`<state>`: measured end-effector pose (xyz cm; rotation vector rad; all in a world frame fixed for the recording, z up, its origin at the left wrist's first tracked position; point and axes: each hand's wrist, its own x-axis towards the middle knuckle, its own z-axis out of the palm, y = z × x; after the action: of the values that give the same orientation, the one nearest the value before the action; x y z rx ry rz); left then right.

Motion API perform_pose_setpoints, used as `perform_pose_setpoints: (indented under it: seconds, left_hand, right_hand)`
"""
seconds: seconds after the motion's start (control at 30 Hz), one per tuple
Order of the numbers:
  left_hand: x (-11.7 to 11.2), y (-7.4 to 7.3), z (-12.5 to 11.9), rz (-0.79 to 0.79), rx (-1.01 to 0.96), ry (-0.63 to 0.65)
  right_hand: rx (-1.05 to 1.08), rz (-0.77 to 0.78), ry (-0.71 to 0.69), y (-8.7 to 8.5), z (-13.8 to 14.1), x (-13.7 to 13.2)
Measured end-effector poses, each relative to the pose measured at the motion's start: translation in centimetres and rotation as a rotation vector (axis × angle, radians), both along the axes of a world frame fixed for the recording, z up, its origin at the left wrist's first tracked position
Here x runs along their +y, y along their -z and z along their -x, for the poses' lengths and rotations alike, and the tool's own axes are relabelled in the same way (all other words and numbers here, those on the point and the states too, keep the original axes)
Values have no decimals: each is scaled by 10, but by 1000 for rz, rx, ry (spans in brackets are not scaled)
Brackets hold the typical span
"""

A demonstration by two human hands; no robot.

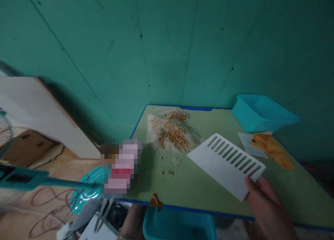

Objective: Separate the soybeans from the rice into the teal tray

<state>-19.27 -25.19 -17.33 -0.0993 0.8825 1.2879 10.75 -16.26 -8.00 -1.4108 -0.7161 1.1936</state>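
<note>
White flat slotted panel (221, 168) is held in right grip (266, 194), near heaped round tan grains (176, 134). Left grip (133, 219): state cannot be told.

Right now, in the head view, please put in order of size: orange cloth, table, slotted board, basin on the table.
1. Table
2. Slotted board and basin: unsure, the board is nearer the camera
3. Orange cloth
</note>
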Motion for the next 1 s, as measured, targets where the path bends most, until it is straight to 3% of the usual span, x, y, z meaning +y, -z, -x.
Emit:
perform_pose_setpoints:
  seconds: [0.13,0.33,0.57,0.83,1.0]
  left_hand:
    - [1,-11,13,71,82,-73]
    - [-3,-33,11,129,168,-135]
    - [-1,-31,6,139,173,-197]
    - [3,-31,6,193,199,-133]
    - [6,-33,6,178,282,-222]
  right_hand:
    - [24,-34,-123,-2,31,10]
    - [-43,-35,-288,0,58,24]
    - [-84,-12,-294,-3,61,34]
    - [-91,39,-344,-3,60,34]
    - [-39,71,-344,-4,63,33]
